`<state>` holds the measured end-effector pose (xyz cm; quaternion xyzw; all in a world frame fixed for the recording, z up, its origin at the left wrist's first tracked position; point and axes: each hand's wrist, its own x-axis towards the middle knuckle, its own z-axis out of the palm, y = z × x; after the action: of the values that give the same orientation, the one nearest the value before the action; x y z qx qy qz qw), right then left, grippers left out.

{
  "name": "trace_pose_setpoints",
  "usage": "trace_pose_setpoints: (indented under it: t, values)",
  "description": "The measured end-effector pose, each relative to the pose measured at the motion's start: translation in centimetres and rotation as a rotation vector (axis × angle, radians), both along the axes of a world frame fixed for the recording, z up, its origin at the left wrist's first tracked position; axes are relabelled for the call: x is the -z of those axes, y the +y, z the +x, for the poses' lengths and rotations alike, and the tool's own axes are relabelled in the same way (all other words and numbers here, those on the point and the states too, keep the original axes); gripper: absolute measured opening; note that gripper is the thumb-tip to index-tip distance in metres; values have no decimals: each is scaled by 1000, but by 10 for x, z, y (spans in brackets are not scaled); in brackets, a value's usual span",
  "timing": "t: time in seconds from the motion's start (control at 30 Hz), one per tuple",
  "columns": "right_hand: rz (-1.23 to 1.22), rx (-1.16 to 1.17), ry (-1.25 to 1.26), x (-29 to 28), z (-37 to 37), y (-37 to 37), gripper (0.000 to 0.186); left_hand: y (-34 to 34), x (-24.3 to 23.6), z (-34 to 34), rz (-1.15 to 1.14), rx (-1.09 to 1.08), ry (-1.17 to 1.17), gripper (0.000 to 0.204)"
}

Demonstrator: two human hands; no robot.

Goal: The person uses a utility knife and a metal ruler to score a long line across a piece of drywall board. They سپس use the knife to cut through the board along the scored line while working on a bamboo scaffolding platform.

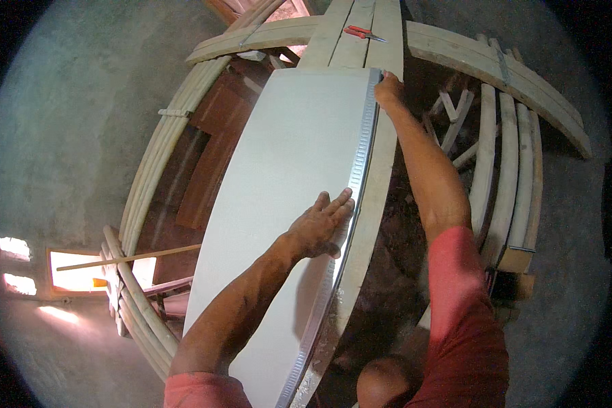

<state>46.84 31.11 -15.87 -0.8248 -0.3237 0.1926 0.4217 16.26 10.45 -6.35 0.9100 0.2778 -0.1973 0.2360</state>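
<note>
A large white board (251, 177) lies lengthwise on pale wooden planks (333, 41). A long, shiny slotted metal strip (366, 129) runs along its right edge. My left hand (323, 224) rests with outstretched fingers on this strip and the board beside it, roughly halfway up. At the far right corner, my right hand (390, 90) is closed on the strip's upper end; the fingertips are partly hidden. Beyond the board, red-handled cutting pliers or snips (364, 34) lie on the planks, their blades pointing right.
Pale curved timbers (506, 170) stand stacked at both sides and cross behind the board. Brown panels (211, 156) sit lower at the left, with a thin stick (129, 259) near a bright wall opening (75, 272). A bare knee (381, 384) shows at the lower edge.
</note>
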Motion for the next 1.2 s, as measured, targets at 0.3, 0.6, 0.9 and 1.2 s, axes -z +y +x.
trace_pose_setpoints:
  t: [0.3,0.6,0.9,1.2]
  values:
    - [186,-207,452,7,51,-6,29,1,4,-4,34,23,-24,117]
    - [97,-241,270,-20,37,-7,14,0,1,-3,2,-7,5,118]
    - [-149,-170,-167,-48,-2,-8,30,-1,6,-5,49,1,-35,116]
    - [-195,-152,-202,-61,-21,-16,29,-1,8,-4,63,7,-47,115]
